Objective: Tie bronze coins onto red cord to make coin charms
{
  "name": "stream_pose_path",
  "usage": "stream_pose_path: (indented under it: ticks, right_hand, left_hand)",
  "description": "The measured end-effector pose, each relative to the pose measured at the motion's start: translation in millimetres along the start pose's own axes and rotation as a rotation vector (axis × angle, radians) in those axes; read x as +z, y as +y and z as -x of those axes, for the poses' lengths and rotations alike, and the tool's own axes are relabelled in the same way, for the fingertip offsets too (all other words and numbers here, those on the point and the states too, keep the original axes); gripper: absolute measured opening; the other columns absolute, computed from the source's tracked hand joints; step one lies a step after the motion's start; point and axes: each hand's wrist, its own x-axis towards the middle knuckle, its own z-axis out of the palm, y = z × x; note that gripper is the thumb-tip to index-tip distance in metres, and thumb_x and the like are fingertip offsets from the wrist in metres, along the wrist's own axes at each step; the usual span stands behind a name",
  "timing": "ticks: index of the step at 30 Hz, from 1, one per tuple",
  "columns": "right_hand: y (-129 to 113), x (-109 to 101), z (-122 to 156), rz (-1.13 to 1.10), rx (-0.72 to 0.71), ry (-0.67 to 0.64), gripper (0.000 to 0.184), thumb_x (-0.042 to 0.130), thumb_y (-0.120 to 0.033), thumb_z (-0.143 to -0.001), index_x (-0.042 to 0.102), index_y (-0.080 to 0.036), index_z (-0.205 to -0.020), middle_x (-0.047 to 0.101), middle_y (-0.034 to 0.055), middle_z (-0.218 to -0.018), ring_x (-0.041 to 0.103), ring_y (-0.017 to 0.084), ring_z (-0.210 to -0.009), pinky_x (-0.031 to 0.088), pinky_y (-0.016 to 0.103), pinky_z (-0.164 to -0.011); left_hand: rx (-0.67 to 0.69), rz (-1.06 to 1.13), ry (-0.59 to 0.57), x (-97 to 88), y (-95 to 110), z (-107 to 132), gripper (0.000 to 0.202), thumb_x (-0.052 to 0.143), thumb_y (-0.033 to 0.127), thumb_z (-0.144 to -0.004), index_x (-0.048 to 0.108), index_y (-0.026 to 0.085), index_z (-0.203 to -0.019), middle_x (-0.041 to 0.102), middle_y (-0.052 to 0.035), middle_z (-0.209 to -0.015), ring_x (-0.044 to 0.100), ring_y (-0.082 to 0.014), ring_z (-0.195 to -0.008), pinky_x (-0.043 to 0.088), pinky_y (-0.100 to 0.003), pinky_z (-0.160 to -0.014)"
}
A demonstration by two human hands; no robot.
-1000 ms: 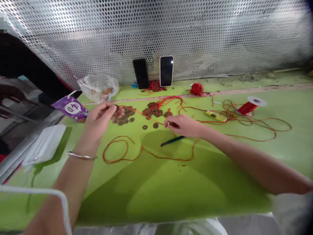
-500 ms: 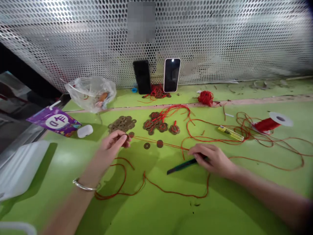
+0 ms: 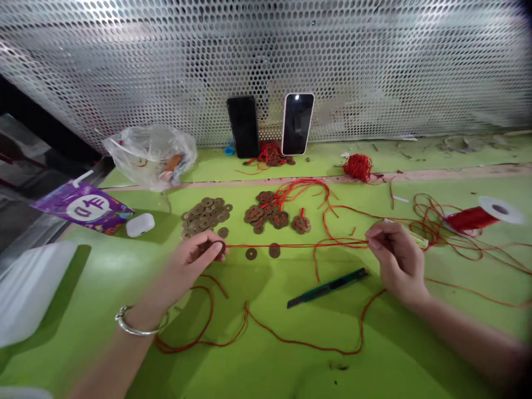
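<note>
My left hand (image 3: pixel 199 260) pinches a bronze coin (image 3: pixel 221 246) between thumb and fingers. Red cord (image 3: pixel 299 246) runs from that coin, stretched nearly level, to my right hand (image 3: pixel 397 257), whose fingers are closed on it. Under the cord lie a single holed coin (image 3: pixel 251 254) and another coin (image 3: pixel 275 250). A pile of loose coins (image 3: pixel 204 216) rests beyond my left hand. Coins tied with red cord in flower shapes (image 3: pixel 266 213) lie to the right of that pile. A dark green utility knife (image 3: pixel 328 288) lies below the taut cord. Slack red cord (image 3: pixel 291 335) curves across the front.
Two phones (image 3: pixel 243 127) lean against the perforated metal panel (image 3: pixel 353 66). A clear plastic bag (image 3: pixel 149 149), purple pouch (image 3: pixel 89 208) and white earbud case (image 3: pixel 140 225) stand at left. At right are a red cord spool (image 3: pixel 474 218), a cord ball (image 3: pixel 358 167) and a partly hidden yellow item (image 3: pixel 419 240).
My right hand has moved right and slightly up, away from the utility knife, drawing the doubled cord out longer and straighter. My left hand still pinches the coin, slightly lower in view.
</note>
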Motion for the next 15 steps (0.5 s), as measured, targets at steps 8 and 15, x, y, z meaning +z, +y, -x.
stream_pose_path:
  ticks: [8, 15]
  right_hand:
    - [9.0, -0.2, -11.1, 0.095, -0.11, -0.015, 0.004, 0.052, -0.021, -0.086, 0.052, -0.022, -0.09, 0.049, 0.001, -0.074, 0.039, 0.013, -0.059, 0.034, 0.027, -0.053]
    - [-30.4, 26.8, -29.3, 0.275, -0.352, -0.491, 0.009, 0.052, -0.019, -0.088, 0.06, -0.021, -0.093, 0.059, 0.0041, -0.079, 0.055, 0.015, -0.07, 0.045, 0.028, -0.064]
  left_hand:
    - [0.019, -0.075, -0.349, -0.9, -0.9, 13.8, 0.027, 0.052, 0.047, -0.086, 0.063, 0.025, -0.076, 0.065, -0.0034, -0.074, 0.058, -0.0182, -0.066, 0.045, -0.027, -0.059]
    - [-0.003, -0.104, -0.518, -1.3, 3.9, 17.1, 0.028, 0.049, 0.049, -0.088, 0.062, 0.025, -0.082, 0.061, -0.0002, -0.077, 0.055, -0.0164, -0.071, 0.042, -0.025, -0.064]
